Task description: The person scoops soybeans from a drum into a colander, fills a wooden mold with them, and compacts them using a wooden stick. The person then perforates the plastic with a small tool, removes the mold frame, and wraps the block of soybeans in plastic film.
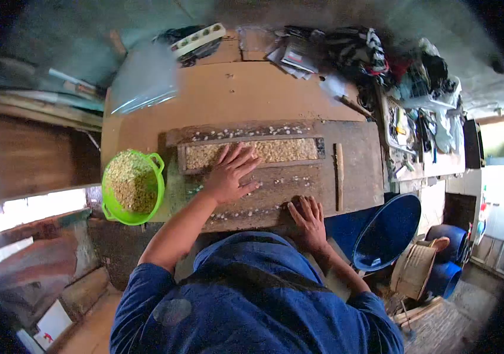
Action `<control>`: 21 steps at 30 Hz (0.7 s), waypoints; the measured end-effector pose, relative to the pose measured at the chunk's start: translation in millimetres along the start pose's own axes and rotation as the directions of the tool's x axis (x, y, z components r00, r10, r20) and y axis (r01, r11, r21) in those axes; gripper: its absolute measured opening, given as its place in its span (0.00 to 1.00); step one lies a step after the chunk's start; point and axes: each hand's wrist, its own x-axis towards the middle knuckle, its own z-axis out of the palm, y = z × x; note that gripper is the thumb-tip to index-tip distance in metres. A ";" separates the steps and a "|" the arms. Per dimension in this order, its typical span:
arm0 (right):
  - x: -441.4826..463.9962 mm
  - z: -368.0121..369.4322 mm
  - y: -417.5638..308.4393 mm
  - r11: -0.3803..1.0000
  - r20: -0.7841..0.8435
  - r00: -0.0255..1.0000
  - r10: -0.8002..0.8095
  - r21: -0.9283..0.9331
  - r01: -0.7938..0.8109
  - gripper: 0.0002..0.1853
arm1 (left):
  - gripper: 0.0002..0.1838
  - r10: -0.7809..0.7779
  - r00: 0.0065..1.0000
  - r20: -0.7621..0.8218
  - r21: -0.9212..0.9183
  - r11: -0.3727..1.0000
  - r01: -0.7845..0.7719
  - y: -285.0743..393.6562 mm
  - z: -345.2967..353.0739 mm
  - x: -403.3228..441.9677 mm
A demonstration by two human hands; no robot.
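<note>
Papers (298, 58) at the back, blue tub (389, 231) at right
Power strip (198, 39) near clear plastic (144, 82), both left of the papers.

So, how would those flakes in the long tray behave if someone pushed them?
The pale flakes would probably shift loosely rather than as one slab, since they look like separate bits. Each is likely light, being so small. Some might spill from the tray, as whitish bits lie scattered around it.

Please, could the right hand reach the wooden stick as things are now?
Probably yes. The right hand rests at the near edge of the wooden board, apparently holding nothing, and the wooden stick lies close by, to its right; nothing visible stands between them.
</note>
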 end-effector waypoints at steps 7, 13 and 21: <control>1.0 10.0 21.6 0.987 -0.058 0.989 -0.137 -0.096 0.131 0.36 | 0.35 -0.022 0.999 0.035 -0.016 1.000 0.023 1.9 -2.1 1.8; -3.7 13.2 31.5 0.974 -0.075 0.979 -0.189 -0.143 0.177 0.28 | 0.35 -0.008 0.998 0.056 -0.009 1.000 0.008 5.9 -6.7 4.9; -24.6 -5.4 40.3 0.983 -0.056 0.990 -0.131 -0.134 0.123 0.31 | 0.34 -0.018 0.998 0.059 0.022 1.000 0.016 5.4 -4.8 6.5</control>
